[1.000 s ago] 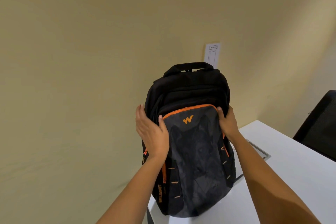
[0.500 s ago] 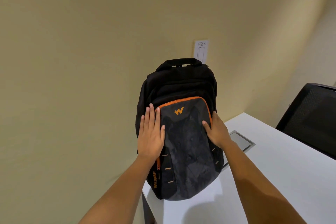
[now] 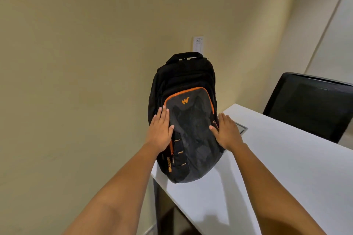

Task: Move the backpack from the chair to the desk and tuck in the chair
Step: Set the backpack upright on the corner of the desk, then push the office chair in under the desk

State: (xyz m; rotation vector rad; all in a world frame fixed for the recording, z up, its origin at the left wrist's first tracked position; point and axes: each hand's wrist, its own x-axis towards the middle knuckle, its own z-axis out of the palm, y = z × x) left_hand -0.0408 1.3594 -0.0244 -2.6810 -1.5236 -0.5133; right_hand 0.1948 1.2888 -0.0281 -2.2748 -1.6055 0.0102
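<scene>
The backpack (image 3: pixel 183 120) stands on the desk's (image 3: pixel 277 168) near-left corner against the wall; left hand (image 3: pixel 160 131) and right hand (image 3: pixel 227 133) lie flat, open. Steady it before letting go.

Backpack (image 3: pixel 188 120) on desk (image 3: pixel 286 168) (flat hands (image 3: pixel 160 130) against it)

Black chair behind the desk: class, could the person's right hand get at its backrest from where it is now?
Probably yes: the right hand lies flat on the backpack, and only bare desk lies between it and the chair.
</scene>
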